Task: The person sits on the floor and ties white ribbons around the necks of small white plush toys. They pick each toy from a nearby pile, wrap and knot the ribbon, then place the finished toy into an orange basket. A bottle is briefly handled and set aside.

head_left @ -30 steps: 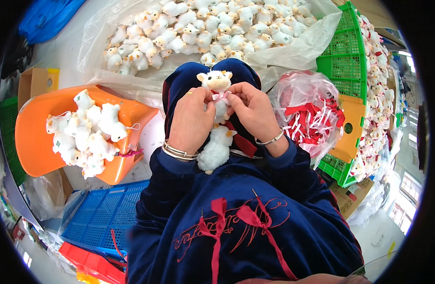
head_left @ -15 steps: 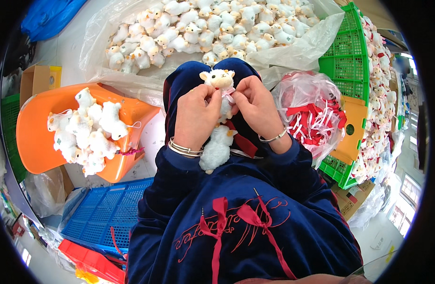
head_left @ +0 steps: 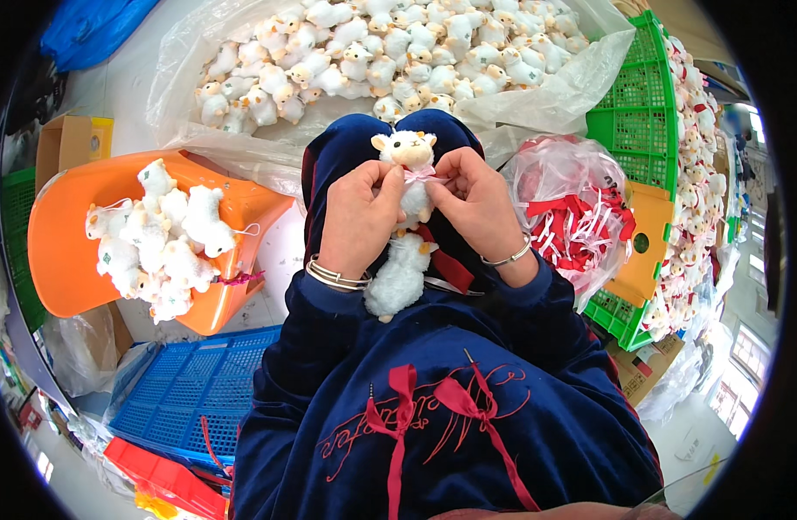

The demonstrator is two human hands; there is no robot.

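Okay, the plush lamb point(head_left: 412, 154) being worked on is up by the knee edge of the person's lap point(head_left: 342, 143): head at the knee end, face upward, long axis running straight out from the belly. The left hand point(head_left: 359, 212) has its grip pinched on one side of the pink ribbon bow point(head_left: 418, 174) at its neck, the right hand point(head_left: 481, 204) pinches the other side. A second lamb point(head_left: 397, 282) lies nearer the belly edge, slightly slanted.

One orange chair point(head_left: 56, 251) holds a heap of lambs point(head_left: 147, 238) just in from its rim, too overlapped for an exact count. Past the knees, a clear plastic sheet point(head_left: 580, 65) carries dozens more point(head_left: 398, 52). Over right, one clear plastic bag point(head_left: 550, 165) has red and white ribbons point(head_left: 580, 225) inside, uncountable, beside one green crate point(head_left: 632, 104). One blue crate point(head_left: 199, 381) on the left.
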